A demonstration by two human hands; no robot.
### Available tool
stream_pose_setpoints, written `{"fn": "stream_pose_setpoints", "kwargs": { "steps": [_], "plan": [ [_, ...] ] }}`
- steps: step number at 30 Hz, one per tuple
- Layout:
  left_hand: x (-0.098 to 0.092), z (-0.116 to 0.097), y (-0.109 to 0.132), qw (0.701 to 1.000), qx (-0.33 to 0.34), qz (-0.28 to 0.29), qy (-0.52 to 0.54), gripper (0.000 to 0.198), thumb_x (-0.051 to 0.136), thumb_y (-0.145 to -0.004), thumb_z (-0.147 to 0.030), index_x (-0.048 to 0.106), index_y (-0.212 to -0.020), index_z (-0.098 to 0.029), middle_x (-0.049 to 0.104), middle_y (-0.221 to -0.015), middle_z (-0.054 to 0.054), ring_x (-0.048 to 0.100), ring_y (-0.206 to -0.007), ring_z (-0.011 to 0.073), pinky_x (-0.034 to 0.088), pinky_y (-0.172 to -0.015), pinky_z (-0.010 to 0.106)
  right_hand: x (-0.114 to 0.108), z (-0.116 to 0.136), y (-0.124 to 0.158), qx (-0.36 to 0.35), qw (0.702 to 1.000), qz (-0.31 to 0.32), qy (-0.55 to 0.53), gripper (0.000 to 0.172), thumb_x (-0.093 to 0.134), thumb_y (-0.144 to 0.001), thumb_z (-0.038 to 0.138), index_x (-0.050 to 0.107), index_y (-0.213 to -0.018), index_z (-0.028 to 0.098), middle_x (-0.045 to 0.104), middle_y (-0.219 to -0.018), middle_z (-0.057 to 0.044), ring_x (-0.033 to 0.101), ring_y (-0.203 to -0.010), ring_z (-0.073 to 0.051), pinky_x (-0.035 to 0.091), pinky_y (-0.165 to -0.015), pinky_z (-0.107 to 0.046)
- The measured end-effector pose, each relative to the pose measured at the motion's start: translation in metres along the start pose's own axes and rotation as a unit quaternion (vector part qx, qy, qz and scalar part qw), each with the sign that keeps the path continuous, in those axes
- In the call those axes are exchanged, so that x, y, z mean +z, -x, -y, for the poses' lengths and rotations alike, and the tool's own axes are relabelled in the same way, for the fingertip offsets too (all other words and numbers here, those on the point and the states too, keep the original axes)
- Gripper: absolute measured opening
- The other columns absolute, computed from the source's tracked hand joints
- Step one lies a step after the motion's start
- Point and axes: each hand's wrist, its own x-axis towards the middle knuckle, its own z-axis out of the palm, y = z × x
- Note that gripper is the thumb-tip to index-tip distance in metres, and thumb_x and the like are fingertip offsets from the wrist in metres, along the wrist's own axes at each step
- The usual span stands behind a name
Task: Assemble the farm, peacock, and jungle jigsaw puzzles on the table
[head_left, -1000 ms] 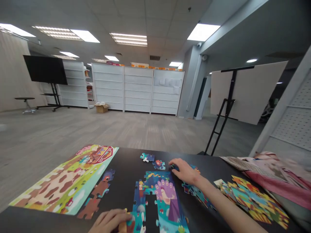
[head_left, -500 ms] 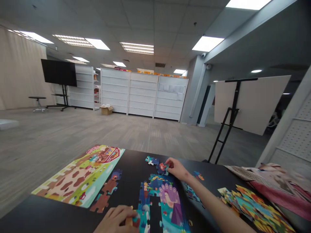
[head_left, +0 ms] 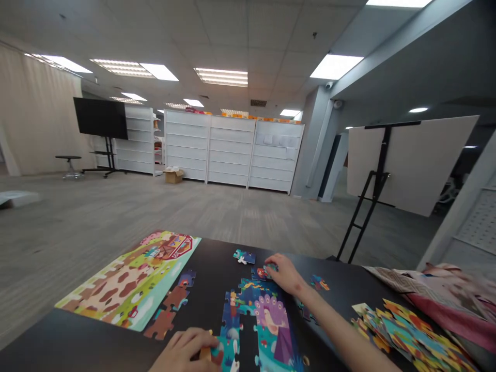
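While our left hand point(head_left: 182, 347) rests at the bottom of the view, its fingers curl together and pinch a small tan piece point(head_left: 205, 354), partly hidden by them, at the lower end of the peacock jigsaw point(head_left: 269, 315). That jigsaw lies part-built on the black table point(head_left: 77, 338), with a dark gap of bare tabletop running up its middle. Our right hand point(head_left: 284, 274) reaches across to its top edge, fingers bunched with the tips pressed down on a red-and-blue piece point(head_left: 261, 273).

Just above lies a loose teal piece point(head_left: 244, 257), and a small blue-and-orange piece point(head_left: 319, 282) sits to the right of our wrist. A heap of loose colourful pieces point(head_left: 406, 330) spreads near the table's right end, beside a pink patterned cloth point(head_left: 445, 294). On the left lies a finished farm jigsaw point(head_left: 132, 281), with brown-patched pieces point(head_left: 165, 315) just beside it. Beyond the table, white shelving point(head_left: 228, 150) lines the far wall, and a pale board on a black easel point(head_left: 411, 165) stands to the right.
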Motion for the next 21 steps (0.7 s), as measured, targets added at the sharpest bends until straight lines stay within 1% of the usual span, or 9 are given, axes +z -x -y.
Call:
{"fn": "stream_pose_setpoints", "kwargs": {
  "steps": [3,5,7,10,12,14,16,18,21],
  "plan": [
    [-0.016,-0.014,-0.004,0.999,-0.038,0.025,0.023,0.019,0.064,-0.097,-0.047,0.069,-0.115,-0.041,0.068,-0.123,-0.002,0.061,-0.109,0.0213,0.046,-0.085,0.025,0.006,0.011,-0.003,0.003,1.000,0.027,-0.001,0.025,0.079,-0.073,0.038,0.075,-0.092,0.022,0.069,-0.106,-0.008,0.058,-0.109,-0.030,0.042,-0.096,-0.039],
    [-0.027,-0.025,-0.009,0.996,-0.074,0.036,0.037,0.023,0.066,-0.094,-0.050,0.069,-0.114,-0.038,0.066,-0.125,0.000,0.060,-0.111,0.0240,0.046,-0.089,0.029,0.007,0.016,-0.005,0.013,0.999,0.038,-0.010,0.025,0.082,-0.066,0.035,0.074,-0.084,0.022,0.069,-0.100,-0.007,0.058,-0.105,-0.031,0.043,-0.091,-0.039],
    [-0.036,-0.036,-0.014,0.993,-0.099,0.027,0.056,0.025,0.066,-0.093,-0.052,0.069,-0.113,-0.037,0.065,-0.125,0.001,0.059,-0.115,0.0264,0.045,-0.093,0.033,0.006,0.021,-0.007,0.013,0.999,0.042,-0.032,0.023,0.080,-0.067,0.032,0.071,-0.086,0.022,0.069,-0.093,-0.004,0.060,-0.098,-0.028,0.044,-0.085,-0.035],
    [-0.041,-0.042,-0.016,0.980,-0.140,-0.053,0.132,0.028,0.060,-0.094,-0.054,0.069,-0.107,-0.031,0.064,-0.122,0.005,0.058,-0.114,0.0274,0.045,-0.095,0.036,0.003,0.040,-0.003,-0.018,0.994,0.057,-0.087,0.018,0.064,-0.083,0.033,0.068,-0.096,0.020,0.067,-0.080,-0.001,0.061,-0.079,-0.020,0.045,-0.073,-0.029],
    [-0.042,-0.040,-0.012,0.948,-0.208,-0.138,0.196,0.028,0.052,-0.098,-0.049,0.065,-0.100,-0.024,0.063,-0.116,0.009,0.060,-0.107,0.0257,0.047,-0.092,0.034,0.006,0.061,0.005,-0.051,0.987,0.084,-0.128,0.022,0.055,-0.091,0.033,0.068,-0.102,0.019,0.067,-0.076,0.000,0.060,-0.071,-0.018,0.045,-0.068,-0.027],
    [-0.043,-0.036,-0.007,0.904,-0.283,-0.217,0.236,0.020,0.046,-0.100,-0.037,0.055,-0.092,-0.022,0.063,-0.105,0.009,0.060,-0.101,0.0242,0.048,-0.087,0.032,0.013,0.086,0.015,-0.084,0.976,0.120,-0.164,0.025,0.055,-0.091,0.033,0.070,-0.107,0.020,0.070,-0.079,0.000,0.063,-0.073,-0.017,0.046,-0.068,-0.027],
    [-0.045,-0.034,-0.003,0.879,-0.325,-0.253,0.240,0.012,0.045,-0.098,-0.028,0.047,-0.087,-0.022,0.061,-0.096,0.006,0.060,-0.096,0.0231,0.048,-0.083,0.031,0.025,0.110,0.023,-0.107,0.963,0.156,-0.191,0.027,0.059,-0.090,0.031,0.071,-0.112,0.023,0.074,-0.086,0.000,0.065,-0.077,-0.017,0.048,-0.070,-0.026],
    [-0.048,-0.036,-0.004,0.885,-0.327,-0.234,0.232,0.006,0.046,-0.095,-0.023,0.047,-0.088,-0.022,0.059,-0.092,0.005,0.059,-0.091,0.0220,0.047,-0.082,0.031,0.040,0.128,0.026,-0.117,0.953,0.186,-0.208,0.028,0.065,-0.085,0.028,0.072,-0.112,0.023,0.076,-0.087,0.000,0.068,-0.076,-0.017,0.049,-0.068,-0.025],
    [-0.054,-0.046,-0.013,0.916,-0.308,-0.141,0.213,0.009,0.051,-0.088,-0.016,0.052,-0.094,-0.022,0.061,-0.097,0.005,0.058,-0.092,0.0220,0.046,-0.084,0.031,0.060,0.142,0.022,-0.118,0.944,0.221,-0.215,0.023,0.071,-0.079,0.024,0.076,-0.101,0.020,0.078,-0.081,-0.001,0.070,-0.073,-0.018,0.051,-0.064,-0.024]
  ]
}}
